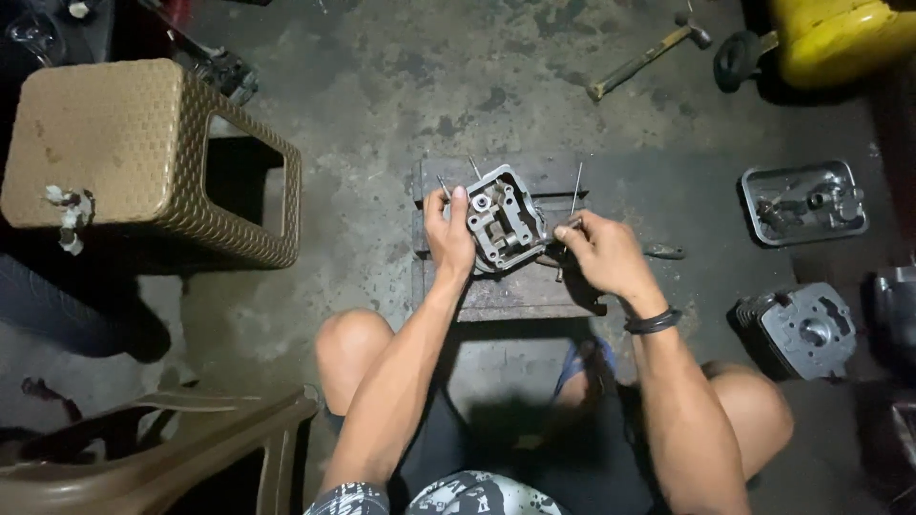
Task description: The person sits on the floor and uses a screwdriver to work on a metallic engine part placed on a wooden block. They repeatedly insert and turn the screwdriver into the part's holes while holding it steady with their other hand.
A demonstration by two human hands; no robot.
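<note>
Cylinder head (503,221), a grey cast engine part with its open face turned up, sits on a low wooden block (496,296) on the concrete floor (382,95), just beyond the person's bare knees. The left hand (448,234) clasps the head's left side, fingers (459,197) closed over its edge to steady it. The right hand (601,253) is at the head's right side, its fingers pinched around a thin metal tool (569,227) whose tip meets the casting; what kind of tool it is cannot be told at this size. Several slim studs stand up around the head, one long stud (576,186) just right of it.

The step in hand looks like work on a fitting at the right edge of the head, with one hand bracing and the other working. The next move seems to call for a firm hold on the left and a small, controlled turn or push on the right, so the head does not slide off the block.

Farther right lie a metal cover (803,200) and a finned cylinder (797,329). A hammer (649,57) lies far right, a woven brown stool (143,157) far left, a plastic chair (153,448) near left.
</note>
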